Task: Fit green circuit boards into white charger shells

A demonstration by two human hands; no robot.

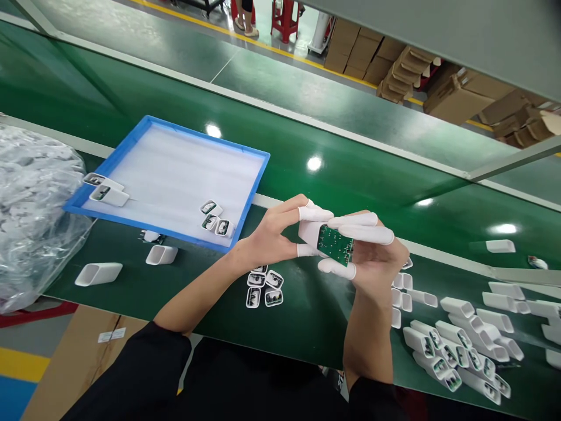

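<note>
Between finger and thumb, my left hand (278, 229) grips a white plastic housing (309, 233). My right hand (374, 248) pinches a green circuit board (335, 245) by its edges, with the soldered side facing me. The board's left end meets the housing's open end; whether it sits inside is hidden by my fingers. White finger cots cover several fingertips on both hands. Below them, several housings with boards inside (274, 297) stand on the green table (307, 316), open ends up.
At the left, a blue-rimmed tray (184, 231) carries several filled housings, beside a clear bag of white parts (35, 204). Two empty housings (100, 273) lie in front of it. Many housings (473, 351) crowd the right side. Cardboard boxes (460, 96) are stacked beyond the table.
</note>
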